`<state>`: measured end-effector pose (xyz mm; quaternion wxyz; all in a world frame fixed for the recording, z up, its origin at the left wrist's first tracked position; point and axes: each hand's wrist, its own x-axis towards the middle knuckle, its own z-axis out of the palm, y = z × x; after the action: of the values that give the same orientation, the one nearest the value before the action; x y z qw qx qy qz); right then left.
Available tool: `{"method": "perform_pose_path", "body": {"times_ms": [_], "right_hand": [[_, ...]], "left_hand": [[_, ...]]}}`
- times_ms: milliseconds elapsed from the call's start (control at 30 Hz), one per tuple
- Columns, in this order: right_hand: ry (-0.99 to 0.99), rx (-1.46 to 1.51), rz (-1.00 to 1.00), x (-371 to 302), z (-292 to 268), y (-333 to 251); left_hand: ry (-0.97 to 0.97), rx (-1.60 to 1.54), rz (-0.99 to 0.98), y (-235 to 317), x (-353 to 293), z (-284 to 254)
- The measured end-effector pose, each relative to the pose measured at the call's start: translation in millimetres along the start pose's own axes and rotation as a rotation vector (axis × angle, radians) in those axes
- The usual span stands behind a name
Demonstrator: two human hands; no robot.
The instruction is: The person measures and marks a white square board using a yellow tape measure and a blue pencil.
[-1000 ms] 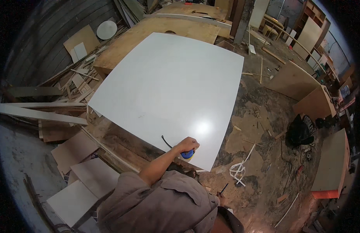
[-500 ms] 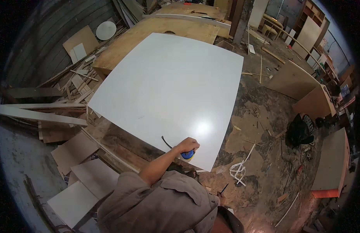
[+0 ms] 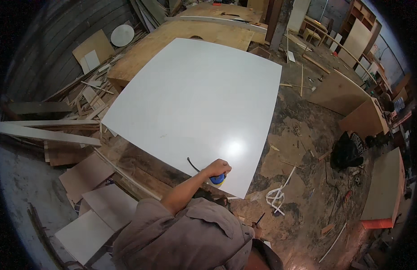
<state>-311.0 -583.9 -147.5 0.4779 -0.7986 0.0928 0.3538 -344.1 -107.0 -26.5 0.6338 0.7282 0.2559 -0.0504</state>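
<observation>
A large white board (image 3: 195,99) lies flat in front of me. Near its close edge, my left hand (image 3: 217,168) is closed around a blue tape measure (image 3: 217,179) with a yellow edge, partly covered by the fingers. A thin dark strap (image 3: 192,164) curves out on the other side of this hand over the board. Lower down, beside my body and off the board, my right hand (image 3: 257,230) grips a slim dark pencil-like stick (image 3: 260,218) pointing up and to the right. Most of that hand's fingers are small and shadowed.
A wooden worktable (image 3: 172,31) extends behind the board. Wood offcuts (image 3: 89,96) pile up at the left, with loose panels (image 3: 111,204) nearer me. Tangled white strips (image 3: 276,198) lie on the floor at right, near a black bag (image 3: 345,152) and brown panels (image 3: 341,92).
</observation>
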Motion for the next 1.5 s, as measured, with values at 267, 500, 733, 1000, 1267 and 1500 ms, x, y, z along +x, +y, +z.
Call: {"method": "perform_pose_path", "body": {"times_ms": [267, 500, 733, 1000, 1267, 1500], "right_hand": [[-0.04, 0.093, -0.039, 6, -5, 14], [-0.032, 0.036, 0.045, 3, 2, 2], [-0.037, -0.017, 0.022, 12, -1, 15], [-0.17, 0.233, -0.097, 44, -19, 49], [-0.051, 0.002, -0.057, 12, 3, 18], [-0.052, -0.014, 0.028, 24, -5, 24]], "left_hand": [[-0.016, 0.042, 0.023, 4, 4, 1], [0.003, 0.041, 0.024, 4, 1, 0], [0.006, 0.057, -0.006, 15, -4, 0], [0.041, 0.023, 0.014, 14, 4, 5], [0.098, -0.025, 0.008, -13, 1, 4], [0.083, -0.023, 0.015, -3, 6, 7]]}}
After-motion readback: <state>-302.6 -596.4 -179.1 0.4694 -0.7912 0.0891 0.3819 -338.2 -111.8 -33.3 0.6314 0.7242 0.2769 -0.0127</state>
